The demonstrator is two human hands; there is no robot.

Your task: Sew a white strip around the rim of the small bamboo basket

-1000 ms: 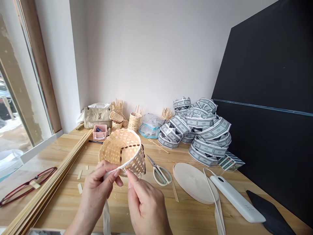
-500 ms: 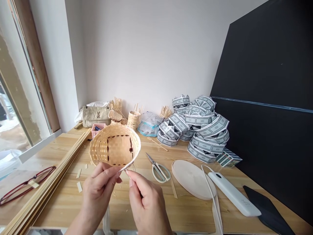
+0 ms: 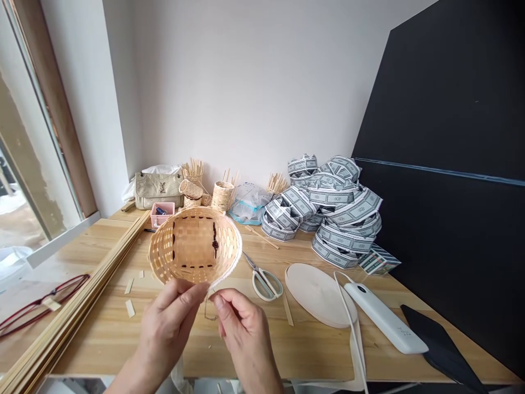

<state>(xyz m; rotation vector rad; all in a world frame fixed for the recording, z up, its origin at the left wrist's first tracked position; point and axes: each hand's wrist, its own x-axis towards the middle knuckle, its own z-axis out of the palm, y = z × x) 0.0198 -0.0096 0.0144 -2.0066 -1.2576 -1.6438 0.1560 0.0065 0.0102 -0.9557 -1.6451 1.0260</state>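
Note:
A woven bamboo basket [image 3: 192, 241] is tilted so its inside faces me, with dark stitching in a square on its base and a white band along the right part of its rim. My left hand [image 3: 166, 317] pinches the near edge of that rim, thumb on top. Just right of it, my right hand [image 3: 241, 325] is closed, thumb against forefinger, on a thin strand [image 3: 207, 313] that loops below the rim. Whether a needle is in those fingers is too small to tell. Scissors [image 3: 266, 282] lie beyond my right hand, blades pointing away.
A roll of pale tape [image 3: 318, 295], a white device [image 3: 388, 317] and a black object [image 3: 438, 342] lie right. Patterned paper bands [image 3: 340, 213] pile behind. Bamboo strips [image 3: 90, 273] and glasses [image 3: 45, 306] lie left. A bag [image 3: 158, 190] and pink box [image 3: 162, 214] stand at the back.
My right hand has shifted slightly down from the rim, and a loop of strand now shows between the hands. The basket has turned a little, showing more of its right inner wall.

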